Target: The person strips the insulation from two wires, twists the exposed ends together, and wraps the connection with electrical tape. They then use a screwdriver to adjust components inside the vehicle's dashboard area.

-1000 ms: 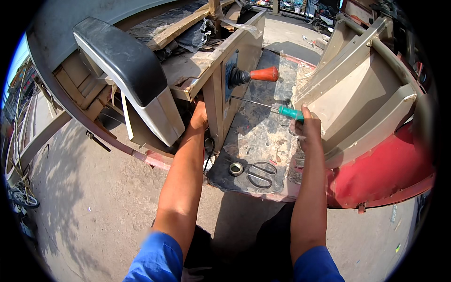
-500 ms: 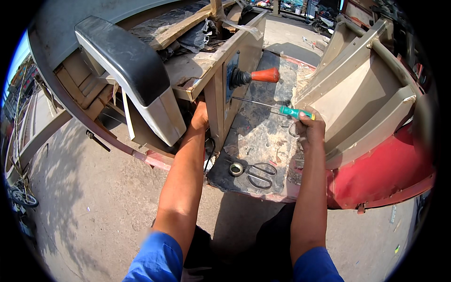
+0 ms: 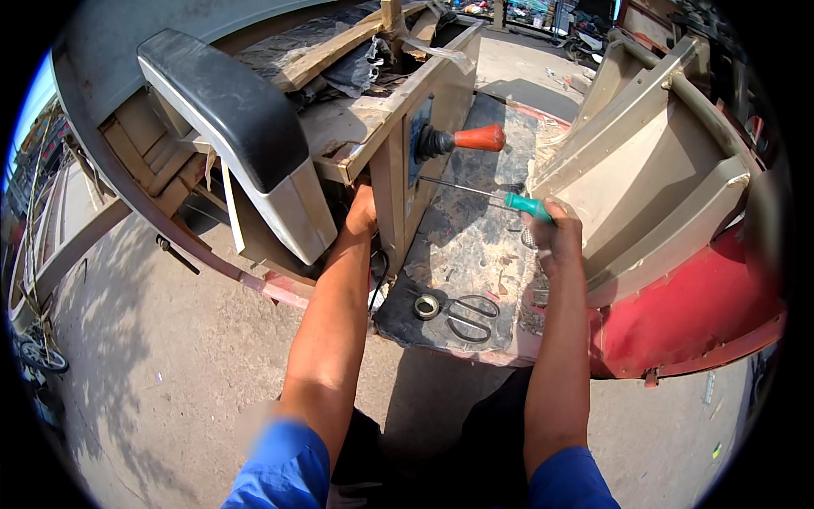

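My right hand is closed around the green handle of a screwdriver. The screwdriver's long thin shaft points left, its tip at the side face of a beige metal box. On that face, above the tip, a lever with an orange-red knob sticks out of a black rubber boot. My left hand reaches up inside the box through its open near end; its fingers are hidden behind the panel. Just left of that forearm stands a black-and-white padded armrest.
Black-handled scissors and a roll of tape lie on the worn, debris-strewn floor panel. A beige ribbed metal frame and a red body panel rise at the right. Wooden strips lie atop the box.
My right hand's grip on the screwdriver has shifted, with the fingers now wrapped over the handle's end. The screwdriver tip and my left arm stay nearly where they were.
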The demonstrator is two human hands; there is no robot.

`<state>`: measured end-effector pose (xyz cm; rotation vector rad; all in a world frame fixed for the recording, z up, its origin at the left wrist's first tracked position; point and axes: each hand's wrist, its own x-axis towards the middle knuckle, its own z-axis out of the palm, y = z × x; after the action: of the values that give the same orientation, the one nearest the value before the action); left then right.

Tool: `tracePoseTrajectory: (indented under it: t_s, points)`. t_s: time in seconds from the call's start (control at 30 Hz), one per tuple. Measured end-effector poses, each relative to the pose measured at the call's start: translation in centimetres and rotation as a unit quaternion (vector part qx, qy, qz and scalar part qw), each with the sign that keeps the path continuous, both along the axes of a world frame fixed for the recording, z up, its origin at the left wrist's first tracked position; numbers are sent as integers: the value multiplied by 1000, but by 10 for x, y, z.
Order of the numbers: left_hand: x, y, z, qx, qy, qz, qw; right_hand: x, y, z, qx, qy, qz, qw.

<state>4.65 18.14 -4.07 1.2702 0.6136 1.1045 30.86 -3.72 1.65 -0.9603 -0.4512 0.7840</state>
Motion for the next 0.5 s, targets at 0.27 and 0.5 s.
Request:
tracePoseTrajectory:
  t_s: [0.27,0.5]
  points:
    - [-1,-4,4,-10,21,-8,1000,-4,1,2,72,7,-35,997]
    - [-3,-7,4,7,-14,-17,1000,-6,-5,7,-85,-44,-32,995]
